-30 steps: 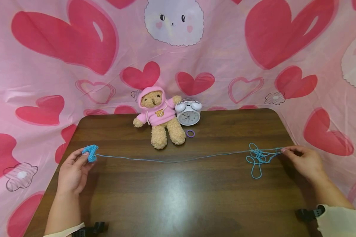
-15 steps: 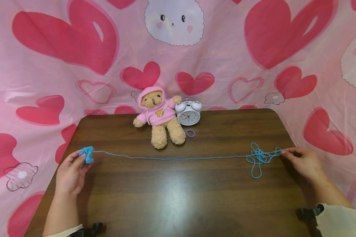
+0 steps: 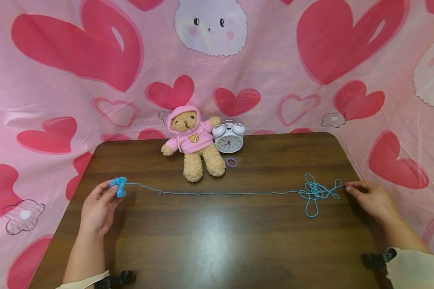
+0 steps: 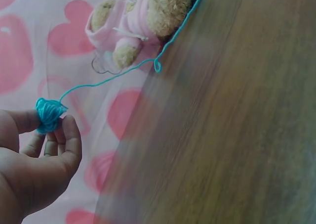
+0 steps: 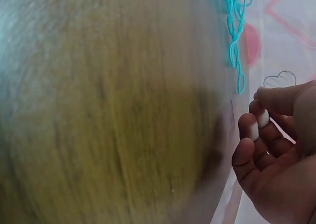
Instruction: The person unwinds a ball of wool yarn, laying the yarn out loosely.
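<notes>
My left hand [image 3: 98,208] pinches a small bundle of blue yarn [image 3: 119,187] between thumb and fingers, above the table's left side. In the left wrist view the bundle [image 4: 49,116] sits at the fingertips. From it a single yarn strand [image 3: 217,194] runs rightward across the table, with a tiny kink near its left end. The strand joins a loose tangle of yarn loops [image 3: 314,190] lying at the right. Just beyond the tangle's last loop is my right hand [image 3: 374,202], fingers loosely bent and holding nothing. A gap separates those fingers from the yarn loops [image 5: 233,46] in the right wrist view.
A teddy bear [image 3: 193,138] in a pink hoodie leans at the back of the brown table [image 3: 260,245]. Beside it stands a white alarm clock [image 3: 229,141], with a purple ring [image 3: 231,163] in front. A pink heart-patterned cloth [image 3: 275,60] hangs behind.
My left hand first shifted slightly left, then back right with the bundle. The strand sagged from taut and now rests on the table. My right fingers have let go of the yarn loops.
</notes>
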